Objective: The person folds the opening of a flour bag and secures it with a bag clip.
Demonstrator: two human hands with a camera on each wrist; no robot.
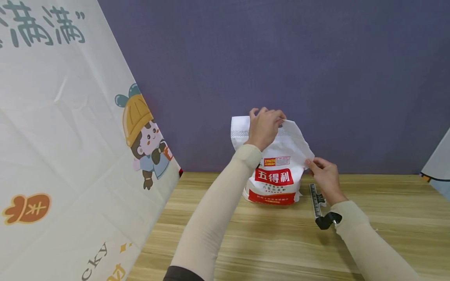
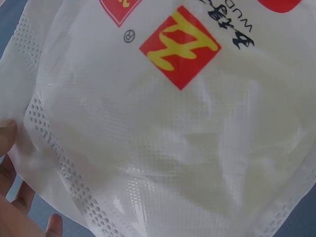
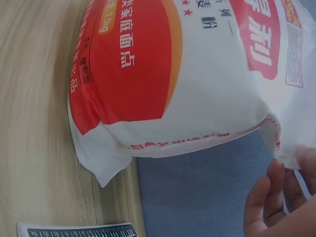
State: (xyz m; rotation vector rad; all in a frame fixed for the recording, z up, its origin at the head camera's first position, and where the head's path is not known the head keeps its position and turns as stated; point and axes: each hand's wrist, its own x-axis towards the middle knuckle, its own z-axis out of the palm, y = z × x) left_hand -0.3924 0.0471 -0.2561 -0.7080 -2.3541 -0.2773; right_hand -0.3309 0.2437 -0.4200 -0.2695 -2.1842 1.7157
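Note:
A white and red flour bag (image 1: 274, 175) stands upright on the wooden table in the head view. My left hand (image 1: 264, 127) grips its top edge near the handle slot. In the left wrist view, the thumb and fingers of that left hand (image 2: 15, 185) are at the bag's perforated seam (image 2: 64, 168). My right hand (image 1: 325, 175) pinches the bag's right side edge. The right wrist view shows the right hand's (image 3: 286, 192) thumb and fingertips on the white plastic, beside the bag's red printed front (image 3: 138, 64).
Beside the bag on the right lies a dark ruler-like piece with white markings (image 1: 316, 201). A dark blue-grey panel (image 1: 281, 58) rises behind the wooden table (image 1: 263, 242). On the left hangs a white printed sheet (image 1: 70, 136).

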